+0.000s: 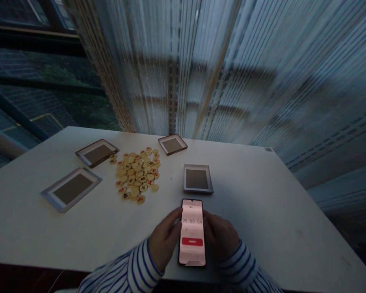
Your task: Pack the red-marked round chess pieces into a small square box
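Note:
Between my two hands is a smartphone point(192, 230), its lit pinkish screen showing a timer and a red button. My left hand point(166, 235) grips its left edge, and my right hand point(222, 236) is closed along the right edge. Part of the fingers on both hands is hidden by the phone. Just beyond the phone lies a shallow box or lid point(197, 179) with a grey-brown inside. Farther left, a heap of round Chinese chess pieces point(137, 173) with red and black characters is spread on the white table point(256, 195).
Two more shallow trays, a near one point(71, 189) and a far one point(98, 153), lie left of the pieces. Another tray point(172, 145) sits near the table's back edge. Sheer striped curtains point(219, 81) hang behind the table, beside a window at left.

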`<state>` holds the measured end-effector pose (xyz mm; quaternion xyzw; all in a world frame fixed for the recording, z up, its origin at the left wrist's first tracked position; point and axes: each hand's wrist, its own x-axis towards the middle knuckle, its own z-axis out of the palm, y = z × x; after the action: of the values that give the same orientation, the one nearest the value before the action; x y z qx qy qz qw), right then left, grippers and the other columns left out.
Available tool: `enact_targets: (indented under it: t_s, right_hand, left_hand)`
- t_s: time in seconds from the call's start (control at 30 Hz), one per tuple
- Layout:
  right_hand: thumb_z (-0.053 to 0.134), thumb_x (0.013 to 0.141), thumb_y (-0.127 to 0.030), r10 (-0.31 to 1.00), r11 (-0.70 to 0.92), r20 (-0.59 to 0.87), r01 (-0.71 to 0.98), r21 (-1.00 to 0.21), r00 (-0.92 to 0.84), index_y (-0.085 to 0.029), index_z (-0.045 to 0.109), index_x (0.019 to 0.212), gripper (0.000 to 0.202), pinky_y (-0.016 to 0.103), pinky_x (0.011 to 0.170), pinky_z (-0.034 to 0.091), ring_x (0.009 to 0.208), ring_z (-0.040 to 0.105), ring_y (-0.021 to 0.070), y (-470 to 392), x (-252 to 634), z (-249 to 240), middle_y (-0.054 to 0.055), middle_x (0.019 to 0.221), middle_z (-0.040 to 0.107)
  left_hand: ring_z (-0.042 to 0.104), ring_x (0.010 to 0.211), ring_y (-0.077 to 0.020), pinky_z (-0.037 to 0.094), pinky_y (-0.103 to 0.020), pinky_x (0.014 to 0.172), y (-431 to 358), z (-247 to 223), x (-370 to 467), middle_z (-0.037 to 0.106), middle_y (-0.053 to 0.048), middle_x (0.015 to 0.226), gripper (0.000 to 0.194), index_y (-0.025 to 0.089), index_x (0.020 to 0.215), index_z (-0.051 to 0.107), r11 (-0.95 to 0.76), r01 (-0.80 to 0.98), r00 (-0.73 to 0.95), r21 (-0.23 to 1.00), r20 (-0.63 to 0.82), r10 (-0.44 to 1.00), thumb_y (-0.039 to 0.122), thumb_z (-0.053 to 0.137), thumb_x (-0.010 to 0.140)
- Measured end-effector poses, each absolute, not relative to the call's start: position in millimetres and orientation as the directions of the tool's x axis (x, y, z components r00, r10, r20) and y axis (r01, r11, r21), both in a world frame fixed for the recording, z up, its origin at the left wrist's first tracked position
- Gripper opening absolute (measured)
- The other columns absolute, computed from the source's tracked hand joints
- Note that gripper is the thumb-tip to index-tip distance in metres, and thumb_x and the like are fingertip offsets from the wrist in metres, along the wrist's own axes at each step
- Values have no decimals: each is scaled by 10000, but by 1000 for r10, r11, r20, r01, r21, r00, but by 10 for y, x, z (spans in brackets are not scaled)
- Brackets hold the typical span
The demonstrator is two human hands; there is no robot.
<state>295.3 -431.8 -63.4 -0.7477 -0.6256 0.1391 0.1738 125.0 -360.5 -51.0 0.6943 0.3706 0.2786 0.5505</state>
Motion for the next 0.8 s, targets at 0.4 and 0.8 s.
enact_targets:
  t_s: [0.4,0.8]
  right_hand:
    - [346,866,-264,967,-161,121,907,-389,223,-190,606,1086,349,295,686,467,760,637,181,-4378,3057,-663,82,880,695]
    - [403,843,-232,944,63,327,945,-321,48,-153,616,980,265,307,648,464,704,600,178,-4129,2963,-518,84,791,659]
  left_hand:
    - [582,1051,-208,491,-354,895,-3632,-537,1282,630,-96,1140,366,172,1140,565,-239,212,585,948,73,808,298,414,831]
    - [627,880,-197,537,-344,791,-3329,-647,829,669,-105,939,216,154,960,637,-724,527,407,446,615,675,209,484,820]
